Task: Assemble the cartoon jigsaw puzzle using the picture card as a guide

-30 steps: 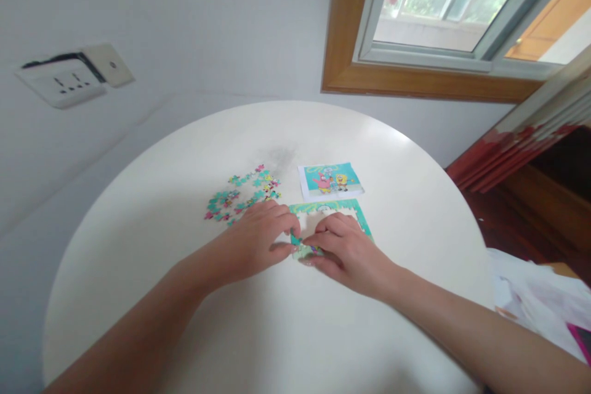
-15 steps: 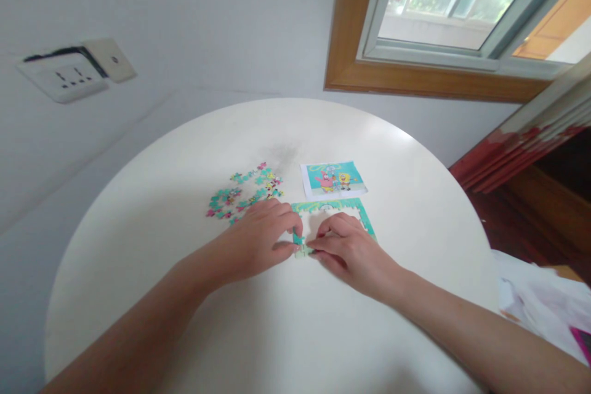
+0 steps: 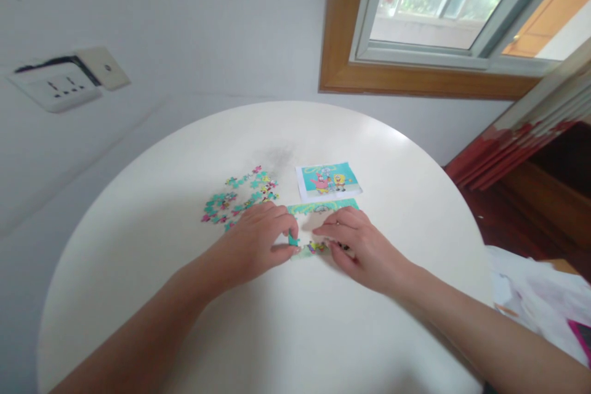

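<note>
The left hand pinches a teal puzzle piece at the left edge of the puzzle frame, near the middle of the counter. The right hand lies flat on the frame, fingers loosely spread.

Right hand farther right along the puzzle, colourful near-edge pieces newly bare.

Wall socket, wood-framed window

Looks like a home room to me: round white table against a wall, wood-framed window, wall socket, cartoon jigsaw puzzle.
</note>
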Tool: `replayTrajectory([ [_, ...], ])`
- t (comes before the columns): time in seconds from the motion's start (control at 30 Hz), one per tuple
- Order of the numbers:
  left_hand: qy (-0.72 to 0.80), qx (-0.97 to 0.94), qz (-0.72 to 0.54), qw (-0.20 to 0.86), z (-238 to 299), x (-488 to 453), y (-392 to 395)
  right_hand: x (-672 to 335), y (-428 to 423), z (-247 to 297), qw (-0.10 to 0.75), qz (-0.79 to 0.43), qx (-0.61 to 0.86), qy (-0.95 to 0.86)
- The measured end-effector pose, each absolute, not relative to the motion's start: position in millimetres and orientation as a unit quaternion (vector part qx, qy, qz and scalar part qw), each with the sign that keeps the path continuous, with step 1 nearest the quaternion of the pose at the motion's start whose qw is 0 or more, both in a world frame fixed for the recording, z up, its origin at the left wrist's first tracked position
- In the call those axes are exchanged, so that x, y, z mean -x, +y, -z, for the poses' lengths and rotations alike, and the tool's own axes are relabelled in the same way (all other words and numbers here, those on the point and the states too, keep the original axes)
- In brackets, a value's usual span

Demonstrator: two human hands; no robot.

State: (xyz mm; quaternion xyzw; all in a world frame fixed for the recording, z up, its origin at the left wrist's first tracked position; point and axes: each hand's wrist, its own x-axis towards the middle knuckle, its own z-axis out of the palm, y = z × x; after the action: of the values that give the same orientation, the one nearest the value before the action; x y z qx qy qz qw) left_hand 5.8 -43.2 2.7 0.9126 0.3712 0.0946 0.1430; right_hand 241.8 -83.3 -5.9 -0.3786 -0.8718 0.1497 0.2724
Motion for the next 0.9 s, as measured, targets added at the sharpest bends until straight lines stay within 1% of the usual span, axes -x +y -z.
replayTrajectory([
  [0.23, 0.380, -0.911, -0.081, 0.137, -5, -9, -45, -255, -82, 2, 0.205, -0.133, 0.364, -0.899],
  [0.3, 0.375, -0.914, -0.080, 0.132, -5, -10, -45, -260, -78, 1, 0.221, -0.130, 0.368, -0.894],
  [0.43, 0.372, -0.917, -0.099, 0.108, -10, -9, -42, -284, -67, -8, 0.289, -0.139, 0.423, -0.848],
  [0.5, 0.379, -0.913, -0.119, 0.091, -12, -6, -40, -299, -62, -15, 0.285, -0.179, 0.457, -0.823],
  [0.57, 0.381, -0.911, -0.135, 0.086, -13, -4, -39, -310, -60, -20, 0.259, -0.220, 0.467, -0.816],
  [0.67, 0.373, -0.911, -0.138, 0.109, -11, -2, -38, -317, -61, -24, 0.187, -0.291, 0.455, -0.821],
  [0.77, 0.369, -0.912, -0.132, 0.123, -7, -2, -37, -315, -62, -22, 0.130, -0.316, 0.436, -0.833],
  [0.9, 0.369, -0.911, -0.164, 0.087, -3, 1, -34, -313, -62, -19, 0.150, -0.297, 0.440, -0.834],
])
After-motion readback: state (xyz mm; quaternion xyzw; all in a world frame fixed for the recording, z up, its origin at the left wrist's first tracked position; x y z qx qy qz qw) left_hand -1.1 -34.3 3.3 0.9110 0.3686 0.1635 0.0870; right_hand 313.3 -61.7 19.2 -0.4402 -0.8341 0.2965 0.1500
